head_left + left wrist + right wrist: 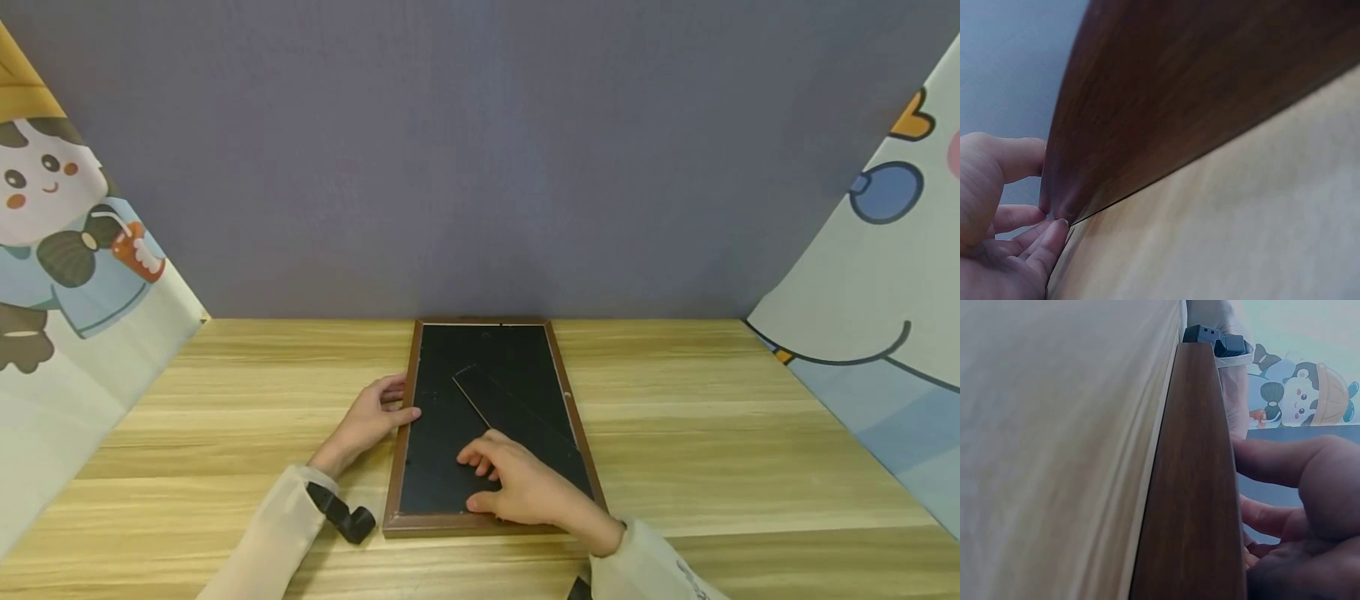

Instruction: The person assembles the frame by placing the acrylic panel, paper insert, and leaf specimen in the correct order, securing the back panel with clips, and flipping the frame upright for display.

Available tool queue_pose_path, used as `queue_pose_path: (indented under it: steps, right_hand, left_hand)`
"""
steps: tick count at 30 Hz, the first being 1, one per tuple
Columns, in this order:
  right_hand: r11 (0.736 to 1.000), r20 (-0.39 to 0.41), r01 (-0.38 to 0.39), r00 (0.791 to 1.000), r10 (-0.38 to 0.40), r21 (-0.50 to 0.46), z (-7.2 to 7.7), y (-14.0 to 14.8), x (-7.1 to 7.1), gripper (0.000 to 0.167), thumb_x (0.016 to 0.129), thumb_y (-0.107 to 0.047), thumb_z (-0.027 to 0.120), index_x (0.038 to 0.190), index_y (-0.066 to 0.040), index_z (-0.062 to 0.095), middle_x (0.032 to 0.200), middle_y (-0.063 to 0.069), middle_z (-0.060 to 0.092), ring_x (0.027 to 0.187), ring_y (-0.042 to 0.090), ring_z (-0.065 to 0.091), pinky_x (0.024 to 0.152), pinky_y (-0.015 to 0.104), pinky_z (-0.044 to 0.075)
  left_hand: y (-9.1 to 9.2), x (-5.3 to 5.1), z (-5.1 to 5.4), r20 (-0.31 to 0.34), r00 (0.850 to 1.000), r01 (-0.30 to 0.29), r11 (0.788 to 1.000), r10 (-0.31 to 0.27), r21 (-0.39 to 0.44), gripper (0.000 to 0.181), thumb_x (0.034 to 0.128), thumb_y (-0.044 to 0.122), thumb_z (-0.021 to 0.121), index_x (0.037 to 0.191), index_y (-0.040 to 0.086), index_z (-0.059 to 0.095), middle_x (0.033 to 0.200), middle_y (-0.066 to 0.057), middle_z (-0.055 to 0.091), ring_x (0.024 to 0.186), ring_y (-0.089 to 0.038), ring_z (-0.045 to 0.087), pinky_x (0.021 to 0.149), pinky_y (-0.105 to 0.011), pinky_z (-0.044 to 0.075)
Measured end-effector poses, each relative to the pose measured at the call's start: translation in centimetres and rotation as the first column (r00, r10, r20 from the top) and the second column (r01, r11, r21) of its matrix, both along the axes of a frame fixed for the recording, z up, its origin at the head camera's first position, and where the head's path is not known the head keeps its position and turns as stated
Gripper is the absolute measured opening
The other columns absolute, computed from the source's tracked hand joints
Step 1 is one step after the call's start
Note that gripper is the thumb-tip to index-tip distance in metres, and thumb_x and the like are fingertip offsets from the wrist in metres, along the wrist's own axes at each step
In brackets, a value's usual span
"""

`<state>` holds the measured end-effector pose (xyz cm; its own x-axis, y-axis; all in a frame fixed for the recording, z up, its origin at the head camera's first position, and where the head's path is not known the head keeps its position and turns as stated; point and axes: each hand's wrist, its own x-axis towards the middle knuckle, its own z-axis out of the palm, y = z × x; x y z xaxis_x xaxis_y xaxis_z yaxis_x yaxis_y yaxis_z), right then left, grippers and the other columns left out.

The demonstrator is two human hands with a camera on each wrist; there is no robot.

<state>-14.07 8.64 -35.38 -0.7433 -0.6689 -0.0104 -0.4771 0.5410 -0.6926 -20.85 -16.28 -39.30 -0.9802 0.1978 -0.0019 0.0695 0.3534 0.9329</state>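
Observation:
A picture frame (435, 354) with a brown wooden border lies back up on the table, its long sides running away from me. On its black backing a narrow stand leg (480, 387) shows as a slanted strip. My left hand (372, 421) grips the left border, thumb over the top and fingertips against the side near the tabletop. Over the lower part of the backing is my right hand (521, 483), fingers loosely bent near the stand leg. Its thumb touches near the bottom border; nothing shows between its fingers. The frame's front is hidden.
The wood-grain table (712, 433) extends on both sides of the frame. A grey panel (480, 167) stands behind it. Cartoon-printed sheets flank it, one on the left (75, 250) and one on the right (862, 275). A black wrist camera (345, 515) sits on the left cuff.

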Motion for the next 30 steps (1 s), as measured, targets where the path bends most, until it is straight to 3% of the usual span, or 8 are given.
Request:
queue_pose_path:
  steps: [30]
  right_hand:
    - [0.999,0.004,0.043,0.999,-0.043,0.01,0.32,-0.53,0.31,0.036,0.08,-0.008,0.076,0.112,-0.006,0.061,0.095,-0.001,0.053,0.083,0.007,0.05,0.074,0.02,0.048]
  left_hand:
    - [0.06,-0.02,0.07,-0.003,1.0,-0.001,1.0,0.001,-0.012,0.066,0.0882,0.01,0.066,0.143,-0.007,0.033,0.138,-0.031,0.043,0.126,-0.043,0.045,0.104,-0.05,0.04]
